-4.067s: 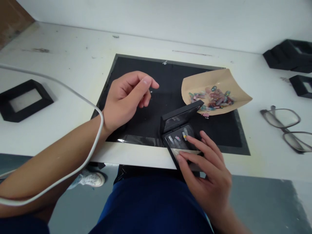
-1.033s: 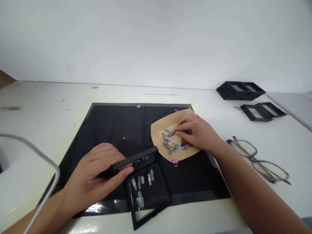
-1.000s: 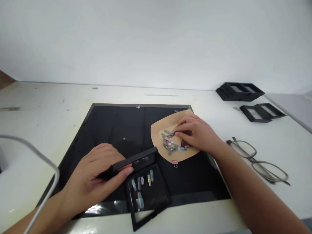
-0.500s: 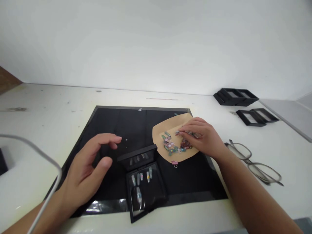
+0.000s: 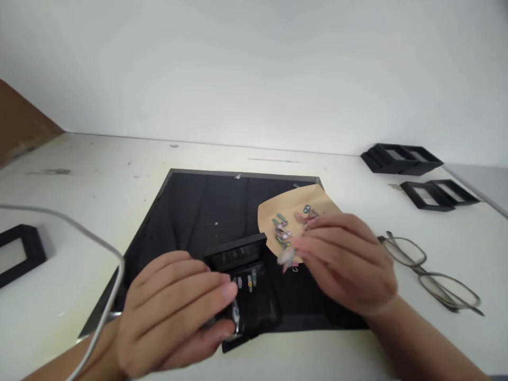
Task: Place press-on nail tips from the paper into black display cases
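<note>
My right hand (image 5: 349,259) is closed, pinching a blurred, pale press-on nail (image 5: 286,256) between its fingertips above the front edge of the tan paper tray (image 5: 270,209). Several green, pink and decorated press-on nails (image 5: 281,228) lie loose on that tray, partly behind the hand. A hinged black case (image 5: 260,309) stands with its lid (image 5: 237,250) raised; a few decorated nails (image 5: 250,283) sit in a row inside, and one more lies below them. My left hand (image 5: 178,312) covers the case's left side, thumb apart from the fingers. Whether it touches the case I cannot tell.
A black mat (image 5: 190,211) lies under the case and tray. Eyeglasses (image 5: 420,270) rest at the right. Black frame-like cases (image 5: 405,159) are stacked at the back right, another open case (image 5: 438,194) before them. A grey cable (image 5: 79,233) crosses the left, near a black frame (image 5: 34,248).
My right hand has lifted off the pile and come nearer, a nail in its fingertips. My left hand has moved right, over the case's left side. The view has shifted slightly left.
</note>
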A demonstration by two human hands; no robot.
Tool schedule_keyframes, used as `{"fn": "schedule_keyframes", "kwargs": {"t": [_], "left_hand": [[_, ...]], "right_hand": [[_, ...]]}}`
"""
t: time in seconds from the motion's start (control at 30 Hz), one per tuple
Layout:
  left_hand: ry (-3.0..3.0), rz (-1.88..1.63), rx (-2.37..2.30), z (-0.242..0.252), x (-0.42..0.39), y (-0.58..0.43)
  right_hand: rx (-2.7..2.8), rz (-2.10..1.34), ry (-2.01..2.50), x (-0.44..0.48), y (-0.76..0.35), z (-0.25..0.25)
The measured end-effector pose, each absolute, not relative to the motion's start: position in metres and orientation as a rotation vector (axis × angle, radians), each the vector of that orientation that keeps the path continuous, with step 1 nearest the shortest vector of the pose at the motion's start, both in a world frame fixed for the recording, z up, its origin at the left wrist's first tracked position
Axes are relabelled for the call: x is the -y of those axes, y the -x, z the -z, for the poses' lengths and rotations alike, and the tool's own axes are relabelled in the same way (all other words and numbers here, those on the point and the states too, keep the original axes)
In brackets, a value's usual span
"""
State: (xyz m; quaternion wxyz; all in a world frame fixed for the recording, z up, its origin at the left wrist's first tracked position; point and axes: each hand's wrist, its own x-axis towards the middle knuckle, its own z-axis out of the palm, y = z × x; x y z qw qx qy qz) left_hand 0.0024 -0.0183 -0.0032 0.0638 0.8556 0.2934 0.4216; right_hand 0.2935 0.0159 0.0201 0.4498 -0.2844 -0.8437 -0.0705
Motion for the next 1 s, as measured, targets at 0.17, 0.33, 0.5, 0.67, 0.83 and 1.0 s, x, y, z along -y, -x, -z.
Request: {"fn": "schedule_keyframes", "kwargs": {"t": [0.17,0.33,0.5,0.67,0.83,1.0], "left_hand": [[-2.615,-1.289,-0.816,-0.005,0.009,-0.018],[-2.69,-1.284,-0.51,-0.005,0.005,-0.022],[-2.733,-1.183,-0.4,-0.012,0.007,-0.024],[-2.665,-1.122,-0.412,-0.01,0.01,-0.023],[-2.635,-1.093,-0.449,-0.007,0.012,-0.023],[-2.612,-1.141,-0.451,-0.01,0.014,-0.02]], "right_hand": [[2.162,0.198,0.621,0.009,-0.277,-0.012],[2.236,0.095,0.624,0.015,-0.272,-0.009],[2.252,-0.108,0.579,0.015,-0.264,-0.007],[2.292,-0.227,0.603,0.016,-0.261,-0.009],[2.298,-0.253,0.597,0.015,-0.26,-0.009],[2.273,-0.286,0.547,0.012,-0.255,-0.008]]}}
